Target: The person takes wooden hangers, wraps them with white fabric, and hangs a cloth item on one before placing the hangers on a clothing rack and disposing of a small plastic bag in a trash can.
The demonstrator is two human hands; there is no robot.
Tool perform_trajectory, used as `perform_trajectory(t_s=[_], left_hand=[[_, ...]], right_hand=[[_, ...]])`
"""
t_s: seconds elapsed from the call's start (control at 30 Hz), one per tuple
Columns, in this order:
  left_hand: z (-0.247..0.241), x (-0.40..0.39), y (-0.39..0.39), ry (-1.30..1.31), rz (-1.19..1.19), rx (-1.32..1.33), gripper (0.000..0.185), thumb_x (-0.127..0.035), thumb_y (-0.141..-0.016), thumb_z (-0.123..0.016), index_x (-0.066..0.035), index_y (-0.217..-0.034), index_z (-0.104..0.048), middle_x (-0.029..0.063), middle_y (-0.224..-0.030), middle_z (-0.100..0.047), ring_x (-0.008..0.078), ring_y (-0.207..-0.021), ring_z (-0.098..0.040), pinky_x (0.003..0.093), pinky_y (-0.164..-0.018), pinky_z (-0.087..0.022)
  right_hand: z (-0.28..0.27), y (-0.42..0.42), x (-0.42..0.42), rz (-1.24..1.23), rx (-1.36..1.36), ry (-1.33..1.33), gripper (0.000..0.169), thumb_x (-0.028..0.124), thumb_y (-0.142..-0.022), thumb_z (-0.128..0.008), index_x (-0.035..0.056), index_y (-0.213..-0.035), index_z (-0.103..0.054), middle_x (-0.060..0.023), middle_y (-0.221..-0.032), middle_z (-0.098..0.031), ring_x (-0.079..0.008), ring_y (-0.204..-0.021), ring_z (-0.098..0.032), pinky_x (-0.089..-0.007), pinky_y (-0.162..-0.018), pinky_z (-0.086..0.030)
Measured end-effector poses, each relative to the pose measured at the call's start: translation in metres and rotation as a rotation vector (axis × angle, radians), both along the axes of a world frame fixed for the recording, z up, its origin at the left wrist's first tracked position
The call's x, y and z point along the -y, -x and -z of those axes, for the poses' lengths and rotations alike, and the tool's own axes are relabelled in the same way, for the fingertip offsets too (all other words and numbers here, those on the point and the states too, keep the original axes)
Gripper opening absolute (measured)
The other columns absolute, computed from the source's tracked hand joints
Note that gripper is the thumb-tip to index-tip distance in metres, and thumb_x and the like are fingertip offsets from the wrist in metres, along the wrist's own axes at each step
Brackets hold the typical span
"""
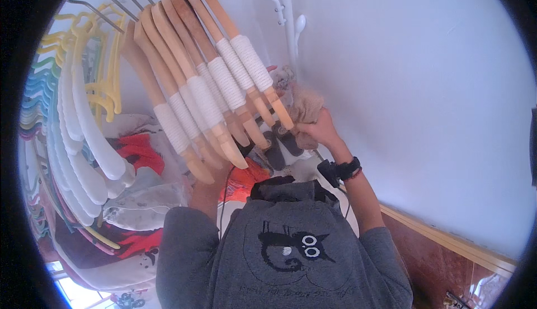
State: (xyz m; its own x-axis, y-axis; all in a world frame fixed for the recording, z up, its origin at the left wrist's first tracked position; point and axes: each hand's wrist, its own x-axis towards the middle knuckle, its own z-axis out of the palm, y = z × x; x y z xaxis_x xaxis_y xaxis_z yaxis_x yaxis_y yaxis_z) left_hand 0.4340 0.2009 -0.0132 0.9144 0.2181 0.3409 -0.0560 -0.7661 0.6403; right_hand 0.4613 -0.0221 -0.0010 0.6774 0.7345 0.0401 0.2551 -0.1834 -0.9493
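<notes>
My right hand (321,128) grips a bunched tan cloth (308,105) beside the white post of a coat stand (287,19). My left arm runs up behind a row of wooden hangers (172,53) wrapped with white cord. Most of my left hand (272,69) is hidden there; only reddish fingertips show past the hangers, near a greyish cloth piece (285,78). Whether that hand holds anything is not visible. Below the hands lies a pair of dark shoes or slippers (275,151).
White plastic hangers (96,141) and yellow hangers (113,65) hang at the left. Behind them are red cloth (144,151) and a clear plastic bag (142,208). Orange fabric (241,179) lies below the wooden hangers. A pale wall (419,99) bounds the right side.
</notes>
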Motion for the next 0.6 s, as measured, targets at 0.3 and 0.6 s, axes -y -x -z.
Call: perform_trajectory(t_s=[0.3,0.6], left_hand=[[0.000,0.026,-0.010,0.464,-0.088,-0.121,0.048,-0.025,-0.070,-0.073,-0.003,-0.108,-0.054,0.0125,-0.089,-0.063,0.0216,-0.084,-0.061,0.0329,-0.075,-0.048],[0.015,-0.017,-0.016,0.308,-0.147,-0.238,0.019,-0.014,-0.076,-0.067,0.000,-0.089,-0.062,0.0022,-0.070,-0.061,0.0118,-0.059,-0.057,0.0270,-0.054,-0.048]], right_hand=[[0.038,0.046,0.025,-0.077,0.057,-0.059,0.066,0.033,-0.051,-0.075,0.0025,-0.107,-0.057,-0.0187,-0.104,-0.060,-0.0323,-0.096,-0.058,-0.0373,-0.082,-0.046],[0.024,0.050,0.061,-0.086,-0.041,0.198,0.066,0.026,-0.051,-0.075,0.0031,-0.110,-0.055,-0.0159,-0.105,-0.060,-0.0312,-0.097,-0.058,-0.0364,-0.085,-0.045]])
